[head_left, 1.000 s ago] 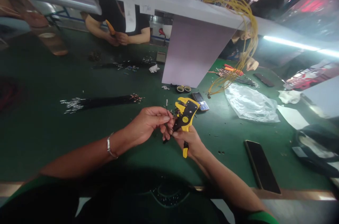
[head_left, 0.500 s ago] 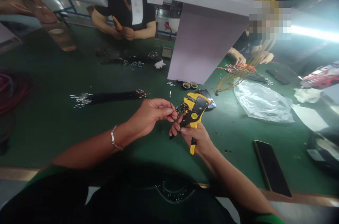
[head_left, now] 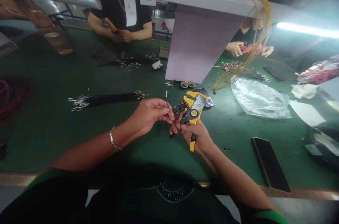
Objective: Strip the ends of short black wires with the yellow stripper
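Between thumb and fingers, my left hand (head_left: pixel 153 113) pinches a short dark wire (head_left: pixel 167 101) with a shiny metal terminal at its upper end. My right hand (head_left: pixel 194 133) is closed around yellow-and-black wire strippers (head_left: pixel 194 112), whose jaws point up and to the left. The fingertips of both hands nearly meet, and the wire's lower end is hidden among them. Behind the strippers lies a small pile of copper-ended wire pieces (head_left: pixel 182 105). To the left, a bundle of black wires (head_left: pixel 111 98) rests on the green table (head_left: pixel 106 146), silvery terminals at its left end.
A phone (head_left: pixel 271 164) lies near the front edge on the right. Beyond my hands are two tape rolls (head_left: pixel 188 85), a clear plastic bag (head_left: pixel 261 98) and a white upright panel (head_left: pixel 201 40). Yellow wires (head_left: pixel 261 1) hang from the shelf. Co-workers' hands (head_left: pixel 123 35) work across the table.
My view has shifted slightly; my hands keep nearly the same pose with wire and strippers. At the far right, a co-worker's hands have lifted an orange-red tool off the table.
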`<state>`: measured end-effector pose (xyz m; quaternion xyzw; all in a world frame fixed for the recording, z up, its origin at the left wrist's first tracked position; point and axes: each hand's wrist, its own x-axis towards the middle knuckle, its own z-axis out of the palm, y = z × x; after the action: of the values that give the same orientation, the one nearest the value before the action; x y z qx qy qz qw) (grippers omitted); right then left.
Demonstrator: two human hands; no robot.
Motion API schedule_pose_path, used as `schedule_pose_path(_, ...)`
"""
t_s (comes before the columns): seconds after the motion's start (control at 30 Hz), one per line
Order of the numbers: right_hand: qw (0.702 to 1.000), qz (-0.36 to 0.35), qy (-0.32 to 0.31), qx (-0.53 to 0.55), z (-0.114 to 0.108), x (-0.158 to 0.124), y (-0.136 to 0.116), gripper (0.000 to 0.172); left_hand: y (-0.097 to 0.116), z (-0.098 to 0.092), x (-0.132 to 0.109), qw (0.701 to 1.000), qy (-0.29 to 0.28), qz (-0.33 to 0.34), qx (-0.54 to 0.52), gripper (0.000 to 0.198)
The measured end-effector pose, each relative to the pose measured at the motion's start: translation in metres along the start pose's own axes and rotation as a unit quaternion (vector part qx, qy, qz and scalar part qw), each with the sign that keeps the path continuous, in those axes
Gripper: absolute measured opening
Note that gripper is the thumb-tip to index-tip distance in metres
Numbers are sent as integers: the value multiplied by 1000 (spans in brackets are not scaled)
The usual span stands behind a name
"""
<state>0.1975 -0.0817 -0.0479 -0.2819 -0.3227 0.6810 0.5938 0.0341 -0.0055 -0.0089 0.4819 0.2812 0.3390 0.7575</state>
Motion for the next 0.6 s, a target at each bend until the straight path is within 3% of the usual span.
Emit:
schedule_pose_path(0.27,1000,-12,-4,-26,-5,2,-3,20,-2,-1,2,1000,-10,-28,-8,9)
schedule_pose_path(0.6,999,-27,-17,-42,-11,4,-6,20,3,-6,6,1000,2,9,-15,10)
